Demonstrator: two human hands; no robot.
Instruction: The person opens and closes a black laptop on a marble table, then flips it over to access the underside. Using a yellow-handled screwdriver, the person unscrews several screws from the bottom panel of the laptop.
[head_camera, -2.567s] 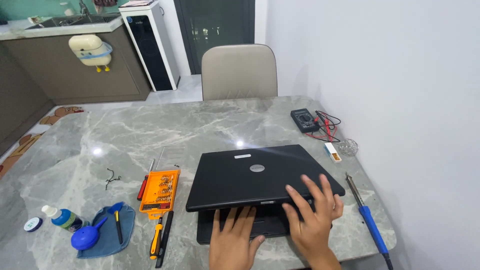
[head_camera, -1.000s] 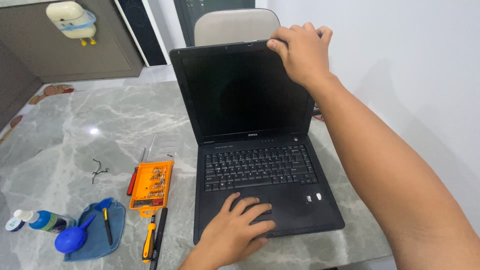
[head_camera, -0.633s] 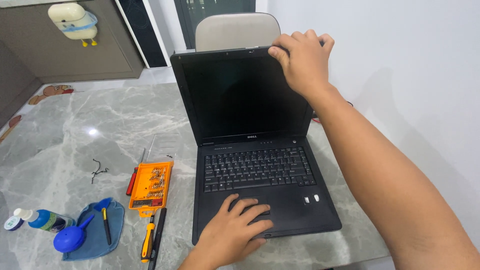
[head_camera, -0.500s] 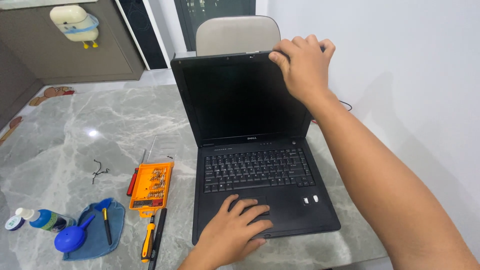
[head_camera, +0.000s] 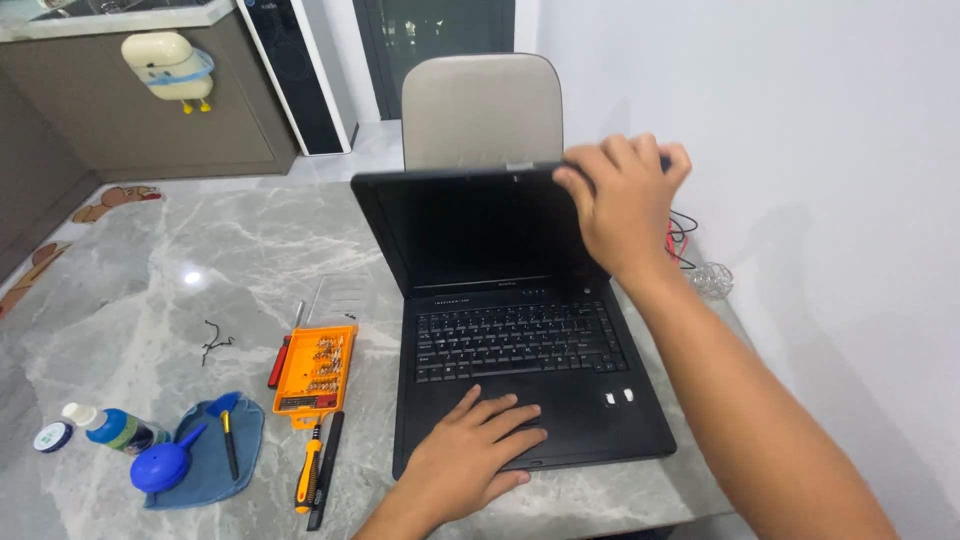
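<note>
The right hand (head_camera: 622, 205) is curling its fingers over the top right edge of the laptop (head_camera: 520, 330) lid, while the left hand (head_camera: 470, 462) is lying flat and open on the palm rest at 6 o'clock, pinning the base to the worktop (head_camera: 150, 290). Pushing from that one corner could be twisting the lid or straining the hinges, and the base could be sliding toward the orange bit case (head_camera: 315, 368) at 9 o'clock. Compared with half a second ago, the lid is leaning further back.

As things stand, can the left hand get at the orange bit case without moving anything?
Probably yes. The left hand rests flat on the laptop palm rest, and the orange bit case lies open on the table just left of the laptop, with only bare marble between them.
</note>
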